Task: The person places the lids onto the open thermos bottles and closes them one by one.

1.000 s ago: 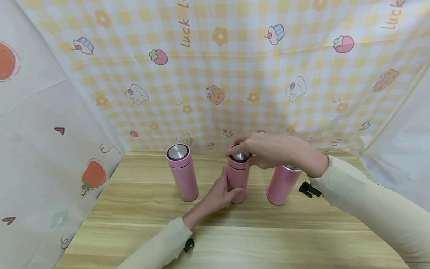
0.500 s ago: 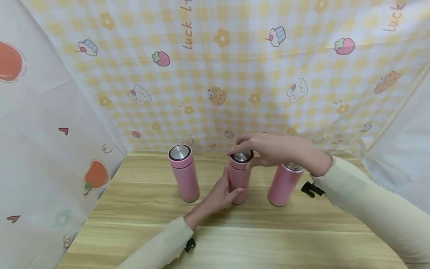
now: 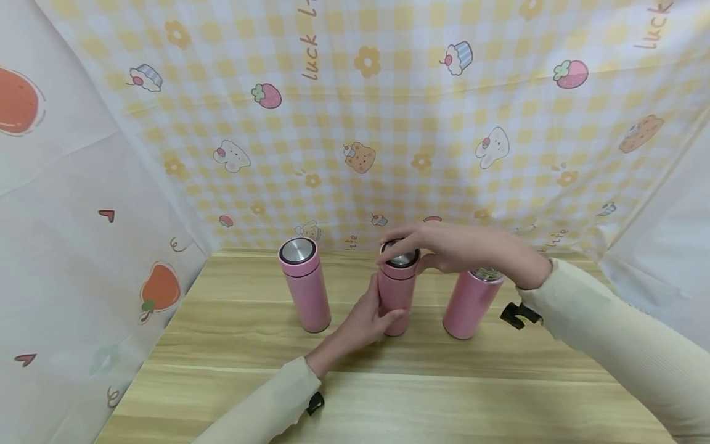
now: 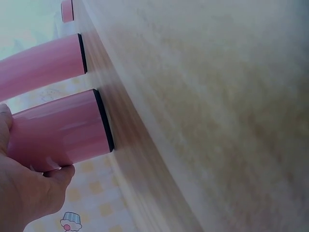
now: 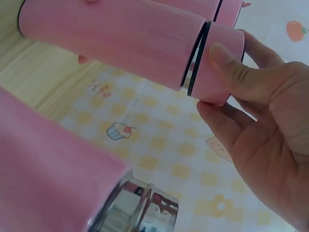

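Observation:
Three pink thermos bottles stand upright in a row. My left hand (image 3: 363, 317) grips the lower body of the middle thermos (image 3: 396, 293), thumb in front. Above it my right hand (image 3: 460, 246) holds the pink, steel-topped lid (image 5: 227, 38) between thumb and fingers. In the right wrist view a narrow gap shows between this lid and the body, with a bit of bright metal inside. The right thermos (image 3: 471, 305) has no lid on; its shiny steel neck (image 5: 159, 212) is bare. On the left, the third thermos (image 3: 307, 302) wears its lid.
The wooden table (image 3: 410, 401) stretches in front of the bottles. Close behind them hangs a yellow checked cloth (image 3: 310, 135), and a white printed cloth (image 3: 72, 259) hangs at the left side. My right forearm passes over beside the right thermos.
My right fingers have shifted around the lid and look straighter than before. The left hand keeps its hold, and the bottles stay in place; the head view has shifted slightly.

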`<state>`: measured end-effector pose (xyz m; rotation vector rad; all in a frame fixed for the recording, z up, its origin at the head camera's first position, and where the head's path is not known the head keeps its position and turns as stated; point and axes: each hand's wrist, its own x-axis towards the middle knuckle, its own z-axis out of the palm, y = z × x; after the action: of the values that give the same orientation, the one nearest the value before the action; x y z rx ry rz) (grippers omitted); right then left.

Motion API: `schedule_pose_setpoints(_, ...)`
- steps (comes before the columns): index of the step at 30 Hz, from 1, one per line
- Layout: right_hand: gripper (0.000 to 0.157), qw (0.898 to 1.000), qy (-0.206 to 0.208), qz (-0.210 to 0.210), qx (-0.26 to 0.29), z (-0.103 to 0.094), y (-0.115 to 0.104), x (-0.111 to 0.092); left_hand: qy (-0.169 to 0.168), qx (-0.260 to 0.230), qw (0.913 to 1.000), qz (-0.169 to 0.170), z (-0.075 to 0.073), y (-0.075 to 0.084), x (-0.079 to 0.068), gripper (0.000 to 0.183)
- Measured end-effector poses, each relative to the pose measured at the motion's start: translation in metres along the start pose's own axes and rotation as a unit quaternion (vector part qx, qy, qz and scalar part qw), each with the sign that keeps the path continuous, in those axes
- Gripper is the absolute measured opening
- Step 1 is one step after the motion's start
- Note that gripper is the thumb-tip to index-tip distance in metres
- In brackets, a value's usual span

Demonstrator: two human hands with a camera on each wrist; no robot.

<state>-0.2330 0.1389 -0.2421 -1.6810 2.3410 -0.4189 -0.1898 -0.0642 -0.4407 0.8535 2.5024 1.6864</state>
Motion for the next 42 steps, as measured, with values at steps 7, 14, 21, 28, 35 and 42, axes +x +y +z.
schedule_pose_setpoints(7, 0.065, 1.000, 0.002, -0.002, -0.031, -0.002, -0.002, 0.002, 0.005, -0.006, 1.0000, 0.003, -0.001, 0.000, 0.000, 0.074)
schedule_pose_setpoints(14, 0.061, 0.999, 0.001, -0.005, -0.034, -0.002, -0.003, 0.003, 0.003, -0.006, 1.0000, -0.003, 0.001, -0.002, -0.001, 0.072)
schedule_pose_setpoints(21, 0.059, 0.998, -0.003, 0.018, -0.058, -0.001, -0.010, 0.005, 0.005, -0.010, 0.9999, -0.002, 0.001, -0.003, -0.001, 0.072)
schedule_pose_setpoints(28, 0.057, 0.997, 0.008, 0.025, -0.079, 0.001, -0.013, 0.004, 0.001, -0.012, 0.9999, -0.004, 0.001, -0.002, 0.000, 0.073)
schedule_pose_setpoints(35, 0.055, 0.992, 0.030, 0.039, -0.117, 0.005, -0.013, 0.005, -0.001, -0.010, 0.9999, -0.007, 0.001, -0.003, 0.000, 0.075)
schedule_pose_setpoints(42, 0.059, 0.989, 0.051, 0.055, -0.126, 0.008, -0.011, 0.002, -0.002, -0.012, 0.9999, -0.007, 0.000, -0.002, -0.001, 0.076)
